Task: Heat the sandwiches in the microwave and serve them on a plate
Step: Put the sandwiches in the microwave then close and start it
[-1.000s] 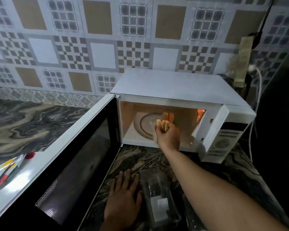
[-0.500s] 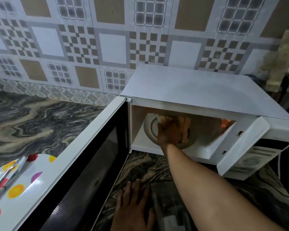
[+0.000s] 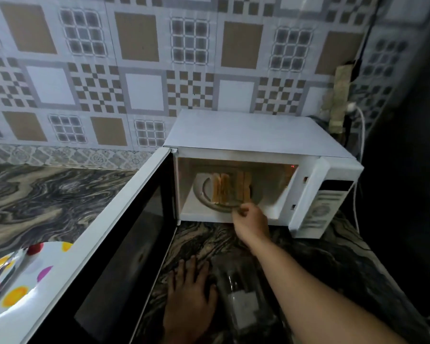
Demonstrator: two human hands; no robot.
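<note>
Now we load the sandwiches for heating.
The tan toasted sandwiches (image 3: 230,188) stand on the round glass turntable (image 3: 201,194) inside the white microwave (image 3: 253,135); our right hand (image 3: 250,219) hovers empty, fingers loosely curled, while our left hand (image 3: 189,299) lies flat, so next we shut the black-windowed door (image 3: 124,244).

No words or numbers can be read; the marks on the microwave (image 3: 258,135) panel are too blurry.

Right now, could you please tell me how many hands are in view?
2: the right hand at the microwave opening, just before the sandwiches; the left hand flat on the counter.
</note>
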